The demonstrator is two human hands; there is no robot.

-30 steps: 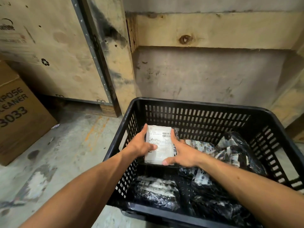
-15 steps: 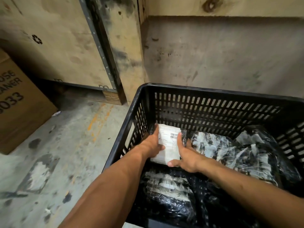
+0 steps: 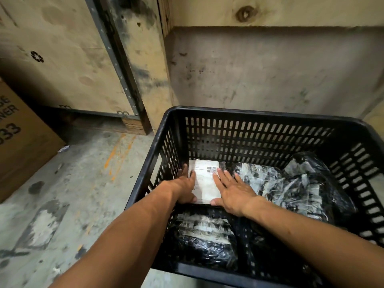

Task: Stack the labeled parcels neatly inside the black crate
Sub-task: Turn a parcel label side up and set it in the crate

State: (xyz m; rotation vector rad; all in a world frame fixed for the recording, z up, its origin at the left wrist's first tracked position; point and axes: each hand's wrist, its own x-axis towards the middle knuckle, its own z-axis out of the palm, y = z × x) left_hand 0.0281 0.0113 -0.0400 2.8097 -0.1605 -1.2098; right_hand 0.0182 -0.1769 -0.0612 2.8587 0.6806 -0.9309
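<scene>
In the black crate (image 3: 249, 115), two hands' fingers (image 3: 225, 177) lie spread on one white-labeled parcel (image 3: 204, 183) beside three others.

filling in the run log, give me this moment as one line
step: placing parcel | white-label parcel: far-left corner of black crate | left hand, right hand: flat on it

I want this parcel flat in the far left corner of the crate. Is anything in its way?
Nothing visible: the white-labeled parcel already lies in the black crate corner, under the left hand and right hand.
</scene>
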